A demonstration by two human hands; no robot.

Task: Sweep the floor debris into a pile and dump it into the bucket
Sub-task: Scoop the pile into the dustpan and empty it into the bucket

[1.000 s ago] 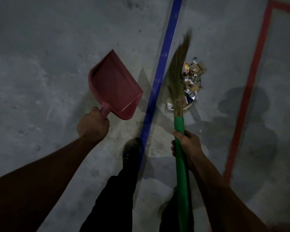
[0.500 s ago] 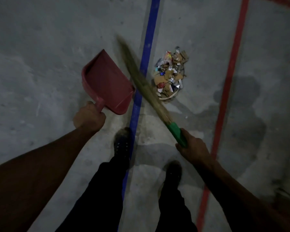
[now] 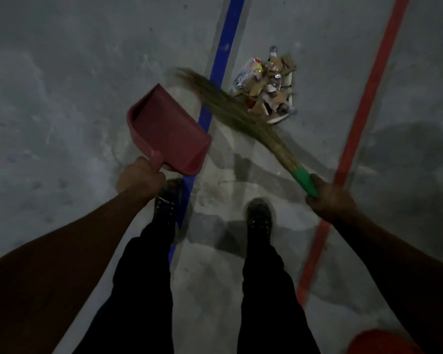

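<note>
Single head-worn view – looks steeply down at dim, perhaps concrete, floor [image 3: 62, 123]

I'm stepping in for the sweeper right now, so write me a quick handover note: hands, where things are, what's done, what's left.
Left hand grips the handle of the red dustpan, held up left of the blue floor line.
Right hand grips the green handle of the broom; its bristles slant across the blue line, beside the debris pile.
Done: debris is gathered into one pile between the blue line and the red floor line.
Left: sweep the pile into the dustpan and dump it. An orange object at the lower right may be the bucket; too cropped to tell.
</note>
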